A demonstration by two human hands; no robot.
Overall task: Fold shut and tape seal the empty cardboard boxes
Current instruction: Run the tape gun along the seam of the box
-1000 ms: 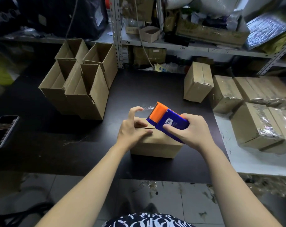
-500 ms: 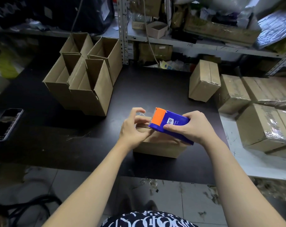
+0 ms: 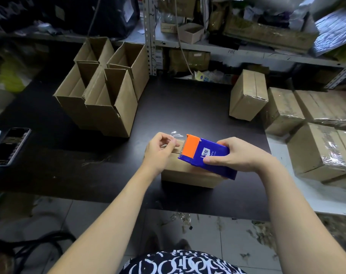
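Head camera is looking down at a black desk [image 3: 89,155], where a small cardboard box [image 3: 188,175] is sitting near the front edge with its flaps folded down. The left hand [image 3: 160,149] is pinching the loose end of the clear tape [image 3: 175,135] between thumb and fingertips, over the box's far left part. The right hand [image 3: 239,157] is gripping a blue and orange tape dispenser [image 3: 209,155], which is lying tilted over the box top. Open boxes [image 3: 101,95] are standing at the far left, taped boxes [image 3: 247,95] are lying to the right, and a phone [image 3: 9,145] is resting at the left edge.
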